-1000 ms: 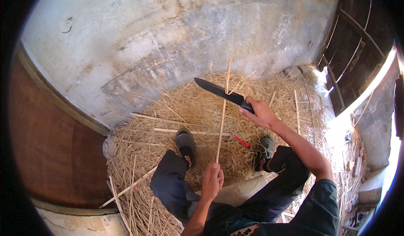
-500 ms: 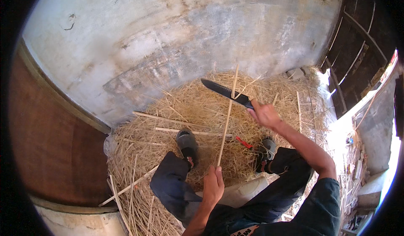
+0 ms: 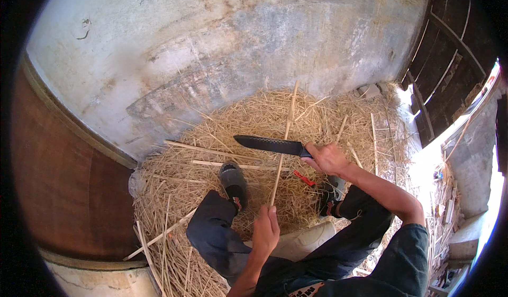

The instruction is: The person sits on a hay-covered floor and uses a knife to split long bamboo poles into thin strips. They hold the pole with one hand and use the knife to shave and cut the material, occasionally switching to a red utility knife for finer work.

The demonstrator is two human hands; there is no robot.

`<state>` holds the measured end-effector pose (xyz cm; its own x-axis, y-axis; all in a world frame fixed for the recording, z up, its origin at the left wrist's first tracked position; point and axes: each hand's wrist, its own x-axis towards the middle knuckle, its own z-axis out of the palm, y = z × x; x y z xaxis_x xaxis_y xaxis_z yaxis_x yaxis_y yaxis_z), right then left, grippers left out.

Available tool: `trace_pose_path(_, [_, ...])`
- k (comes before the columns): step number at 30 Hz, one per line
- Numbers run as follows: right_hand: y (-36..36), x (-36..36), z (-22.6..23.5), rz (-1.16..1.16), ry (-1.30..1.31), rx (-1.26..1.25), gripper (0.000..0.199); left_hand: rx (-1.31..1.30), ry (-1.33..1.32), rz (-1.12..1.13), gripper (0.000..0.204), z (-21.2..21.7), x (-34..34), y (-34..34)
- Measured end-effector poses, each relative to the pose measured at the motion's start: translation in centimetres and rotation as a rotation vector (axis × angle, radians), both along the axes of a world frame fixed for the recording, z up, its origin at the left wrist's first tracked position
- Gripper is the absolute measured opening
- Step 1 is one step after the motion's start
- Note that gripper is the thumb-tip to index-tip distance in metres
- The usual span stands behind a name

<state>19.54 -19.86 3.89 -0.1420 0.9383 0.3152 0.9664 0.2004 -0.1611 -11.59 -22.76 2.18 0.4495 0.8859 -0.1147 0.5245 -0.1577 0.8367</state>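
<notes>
Lengthwise, the stick [image 3: 280,163] runs away from the person, from its near end at the left hand [image 3: 265,231] toward the wall [image 3: 211,59], its far end leaning a little to the right. The knife [image 3: 269,144] lies across it, nearly at a right angle, its tip pointing left and slightly farther out than its handle. Slim, pale tan and close to straight, the stick sits above the straw [image 3: 243,119], between the two shoes [image 3: 232,179] (one partly behind the right forearm). The knife is black, with a broad blade, a mottled flat and a rounded tip. The left hand is closed around the stick's near end, thumb along it; the right hand [image 3: 329,159] grips the handle. Whether the blade touches the stick, I cannot tell.
</notes>
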Motion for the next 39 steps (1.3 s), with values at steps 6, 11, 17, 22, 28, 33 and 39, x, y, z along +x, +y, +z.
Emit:
trace_pose_path(6, [2.3,6.5,-0.7,-0.284,-0.027,-0.014,0.046,0.084,0.065,-0.060,0.028,0.8,0.1,-0.7])
trace_pose_path(11, [1.9,4.6,-1.1,-0.162,0.953,-0.360,0.046,-0.046,-0.017,-0.071,0.028,-0.3,0.0,-0.6])
trace_pose_path(17, [0.6,-0.2,-0.3,-0.094,-0.021,-0.111,0.042,0.006,-0.026,0.005,0.026,-0.4,-0.5,-0.5])
trace_pose_path(22, [2.9,8.5,-3.1,-0.368,-0.021,-0.272,0.053,-0.012,0.100,-0.055,0.025,1.0,-2.1,-1.9])
trace_pose_path(28, [2.6,6.2,-3.9,-0.294,0.612,-0.339,0.053,0.000,0.058,-0.056,0.025,-0.1,-1.8,-2.0])
trace_pose_path(33, [0.7,0.6,-0.2,-0.154,-0.108,-0.311,0.050,-0.002,0.067,-0.023,0.024,0.0,-1.7,-2.1])
trace_pose_path(39, [4.3,12.1,-3.5,-0.639,0.097,-0.372,0.050,-0.029,0.096,-0.115,0.026,0.6,-4.0,-3.5])
